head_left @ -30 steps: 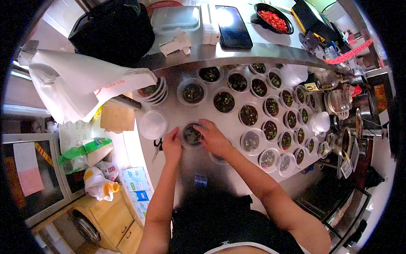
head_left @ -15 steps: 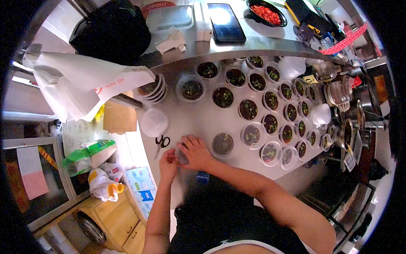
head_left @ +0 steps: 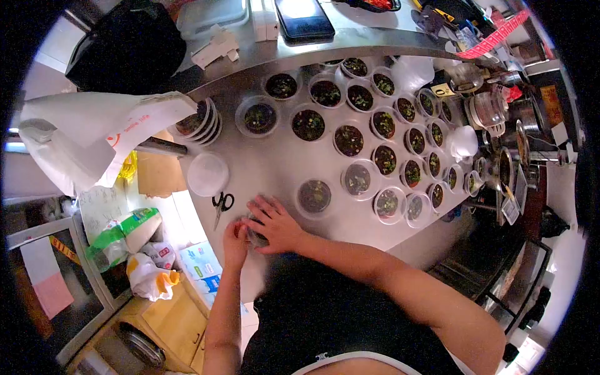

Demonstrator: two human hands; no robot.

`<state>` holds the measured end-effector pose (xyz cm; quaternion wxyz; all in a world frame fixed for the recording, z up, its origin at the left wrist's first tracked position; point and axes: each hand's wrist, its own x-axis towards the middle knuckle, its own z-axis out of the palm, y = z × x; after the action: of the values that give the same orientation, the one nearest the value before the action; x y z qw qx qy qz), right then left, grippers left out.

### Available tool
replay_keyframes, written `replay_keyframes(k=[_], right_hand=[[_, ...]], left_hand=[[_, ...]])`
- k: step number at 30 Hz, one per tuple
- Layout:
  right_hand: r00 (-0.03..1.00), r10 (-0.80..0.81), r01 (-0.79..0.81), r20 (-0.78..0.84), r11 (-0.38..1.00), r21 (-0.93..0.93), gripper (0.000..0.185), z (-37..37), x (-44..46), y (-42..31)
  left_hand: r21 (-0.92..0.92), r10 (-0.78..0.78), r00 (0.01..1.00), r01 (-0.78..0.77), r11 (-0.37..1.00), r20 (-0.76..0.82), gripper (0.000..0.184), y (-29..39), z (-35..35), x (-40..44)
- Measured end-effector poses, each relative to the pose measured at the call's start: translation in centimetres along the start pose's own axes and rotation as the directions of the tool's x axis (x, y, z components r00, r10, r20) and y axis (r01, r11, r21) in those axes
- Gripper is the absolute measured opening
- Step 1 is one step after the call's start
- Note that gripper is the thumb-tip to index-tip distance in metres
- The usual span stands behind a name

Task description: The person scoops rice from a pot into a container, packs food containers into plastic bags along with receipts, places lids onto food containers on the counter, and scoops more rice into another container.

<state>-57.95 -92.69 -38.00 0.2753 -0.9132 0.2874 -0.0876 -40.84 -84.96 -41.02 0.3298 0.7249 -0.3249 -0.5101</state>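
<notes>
Close to the front edge of the table, my left hand (head_left: 235, 242) has its fingers closed on the side of a clear plastic cup (head_left: 257, 237). My right hand (head_left: 275, 226) lies over the top of that same cup, fingers curved around it, and covers most of it. What is inside the cup looks dark and cannot be made out well. Just beyond my hands lies a pair of black-handled scissors (head_left: 221, 206). To the right stands a lidded cup (head_left: 314, 196) of dark soil with small green seedlings.
Many similar seedling cups (head_left: 348, 140) fill the table's middle and right. At left are a round clear lid (head_left: 208, 174) and a stack of cups (head_left: 199, 122). A raised shelf (head_left: 350, 52) with a phone (head_left: 304, 19) runs along the back. Jars (head_left: 489, 109) stand far right.
My view has turned, so the table and its cups sit further left and higher. Both hands stay on the cup, and the fingers of my right hand look slightly more spread.
</notes>
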Motion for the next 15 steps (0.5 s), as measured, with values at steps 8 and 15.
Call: replay_keyframes(k=[8, 15], right_hand=[[0.991, -0.014, 0.022, -0.130, 0.997, 0.067, 0.081, -0.6, -0.4, -0.3], [0.948, 0.159, -0.207, -0.274, 0.966, -0.155, 0.083, -6.8, -4.7, 4.8]], left_hand=[[-0.486, -0.134, 0.990, 0.094, 0.869, -0.049, 0.016, -1.6, 2.2, -3.6], [-0.495, -0.228, 0.959, 0.116, 0.861, -0.171, 0.012, -0.2, 2.9, 0.1]])
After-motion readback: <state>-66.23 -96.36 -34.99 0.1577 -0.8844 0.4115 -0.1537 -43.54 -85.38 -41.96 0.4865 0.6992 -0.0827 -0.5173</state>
